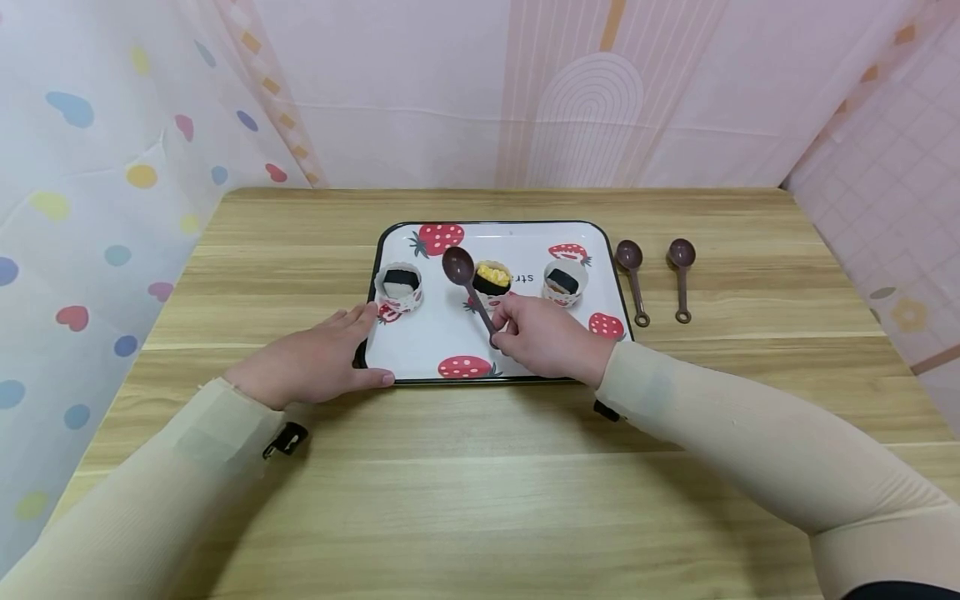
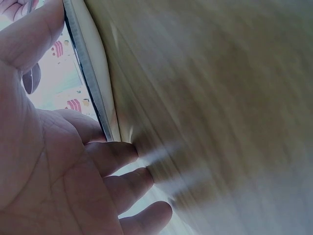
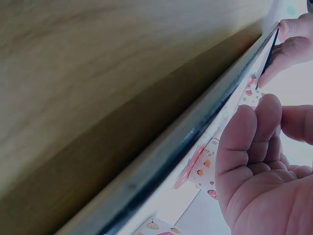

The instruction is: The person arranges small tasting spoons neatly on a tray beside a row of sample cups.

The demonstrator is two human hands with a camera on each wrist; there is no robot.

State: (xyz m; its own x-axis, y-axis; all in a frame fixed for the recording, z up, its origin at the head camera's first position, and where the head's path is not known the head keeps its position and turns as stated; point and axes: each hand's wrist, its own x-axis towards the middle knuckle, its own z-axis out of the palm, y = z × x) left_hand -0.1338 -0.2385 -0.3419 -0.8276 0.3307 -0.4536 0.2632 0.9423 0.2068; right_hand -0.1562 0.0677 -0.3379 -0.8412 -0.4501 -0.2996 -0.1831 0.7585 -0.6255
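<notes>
My right hand [image 1: 551, 337] pinches the handle end of a brown measuring spoon [image 1: 459, 267] between thumb and fingers. The spoon's bowl is raised over the tray, up and left of the fingers. My left hand [image 1: 318, 350] rests at the near left corner of a white strawberry-print tray [image 1: 420, 350], its fingers along the left rim and its thumb at the front rim. Three paper cups with sushi-like pieces stand on the tray: a left cup [image 1: 410, 304], a middle cup [image 1: 501, 302] with a yellow-topped piece, partly behind the spoon, and a right cup [image 1: 573, 269].
Right of the tray, two more brown measuring spoons, a nearer one [image 1: 629, 254] and a farther one [image 1: 682, 254], lie side by side on the wooden table [image 1: 450, 483]. Patterned curtains [image 1: 420, 100] border the table's back and sides.
</notes>
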